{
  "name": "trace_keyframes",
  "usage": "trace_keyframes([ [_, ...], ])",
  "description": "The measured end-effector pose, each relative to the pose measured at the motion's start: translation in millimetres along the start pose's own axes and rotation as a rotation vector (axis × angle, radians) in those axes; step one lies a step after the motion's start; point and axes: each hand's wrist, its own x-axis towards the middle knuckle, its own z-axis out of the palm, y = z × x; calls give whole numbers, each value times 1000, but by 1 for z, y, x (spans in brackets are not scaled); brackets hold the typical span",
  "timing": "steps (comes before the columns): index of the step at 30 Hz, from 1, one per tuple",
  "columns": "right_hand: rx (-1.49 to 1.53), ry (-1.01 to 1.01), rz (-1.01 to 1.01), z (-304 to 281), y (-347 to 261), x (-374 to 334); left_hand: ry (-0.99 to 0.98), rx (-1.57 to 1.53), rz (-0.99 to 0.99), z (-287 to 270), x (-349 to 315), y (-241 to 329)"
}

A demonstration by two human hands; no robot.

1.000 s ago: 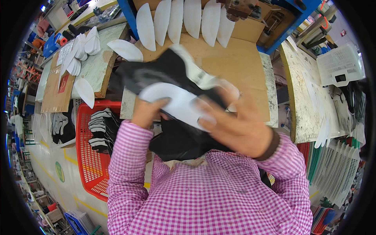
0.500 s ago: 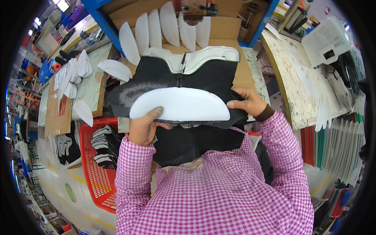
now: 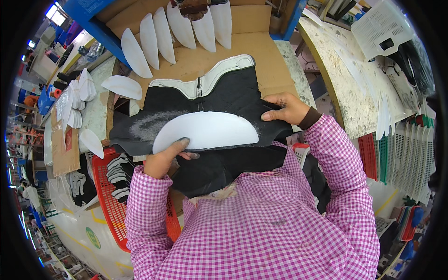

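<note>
A black shoe upper with a white-lined curved top edge lies spread in front of me. On its lower part rests a smooth white half-moon piece, flat side toward me. My left hand pinches the half-moon's lower left end together with the upper's near edge, thumb on top. At the upper's right edge my right hand grips the black material, thumb above and the other fingers partly hidden beneath. A whitish scuffed patch shows on the black surface left of the half-moon.
Several white half-moon pieces lean inside a cardboard-lined blue frame, below a metal machine head. More white pieces lie on the left bench. A red basket holds black-and-white parts. A worn table stands right.
The upper and half-moon have shifted slightly left in view as the view moved. The upper's top edge now tilts up at the right. My right hand has moved farther up along the right edge.
</note>
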Motion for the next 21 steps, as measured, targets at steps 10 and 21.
trace_keyframes([
  [10,-869,303,-68,32,27,-5,128,322,-66,7,27,-69],
  [21,-1350,-33,-732,128,7,31,237,640,332,7,31,-87],
])
